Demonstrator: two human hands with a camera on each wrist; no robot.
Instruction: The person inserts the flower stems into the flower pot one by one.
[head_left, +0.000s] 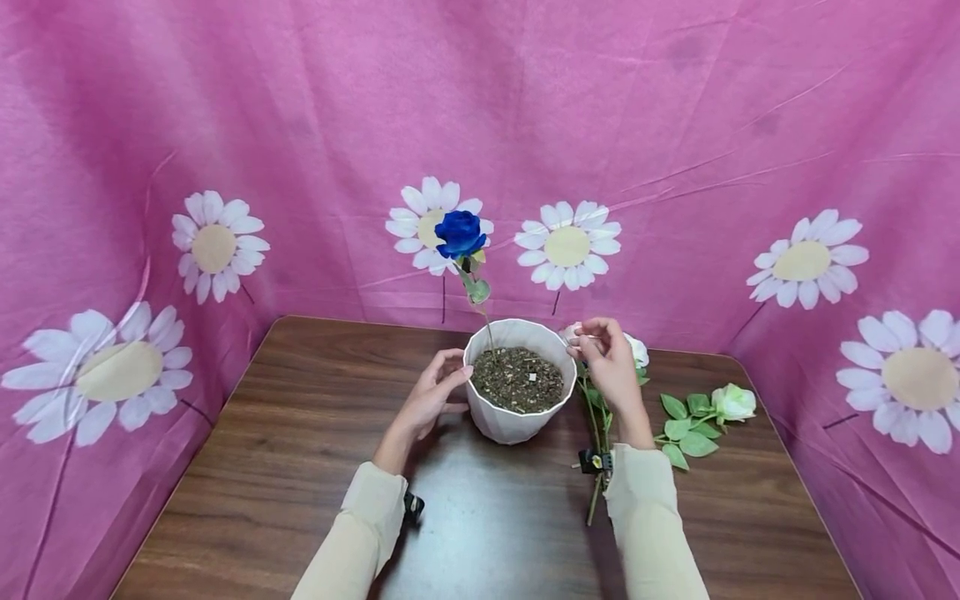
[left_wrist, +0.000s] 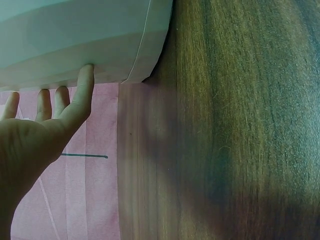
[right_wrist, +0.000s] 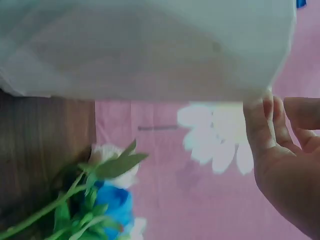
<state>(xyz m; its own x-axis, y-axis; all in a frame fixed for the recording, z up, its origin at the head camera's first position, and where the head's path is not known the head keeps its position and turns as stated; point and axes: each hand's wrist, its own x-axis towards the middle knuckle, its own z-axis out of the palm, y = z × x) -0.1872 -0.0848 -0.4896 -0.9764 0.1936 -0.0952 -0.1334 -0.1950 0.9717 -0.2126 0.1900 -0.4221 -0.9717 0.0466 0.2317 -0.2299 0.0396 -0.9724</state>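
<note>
A white faceted flower pot [head_left: 504,421], filled with dark soil [head_left: 517,383], stands on the table. A single artificial blue rose [head_left: 461,234] rises upright from the soil near the pot's left rim. My left hand [head_left: 433,387] rests against the pot's left side, thumb at the rim; in the left wrist view its fingers reach fairly straight to the pot wall. At the right rim is my right hand [head_left: 611,362], its fingers bent and fingertips right by the edge. In the right wrist view these fingers overlap the pot's lower corner; whether they pinch something I cannot tell.
Beside the pot, under my right arm, lie flower stems [head_left: 592,496] and a white bloom [head_left: 637,352]; the right wrist view also shows a blue flower [right_wrist: 116,202] there. Farther right lies a pale green-white rose [head_left: 733,402] with leaves. A pink daisy-printed curtain [head_left: 480,100] surrounds the wooden table [head_left: 322,392].
</note>
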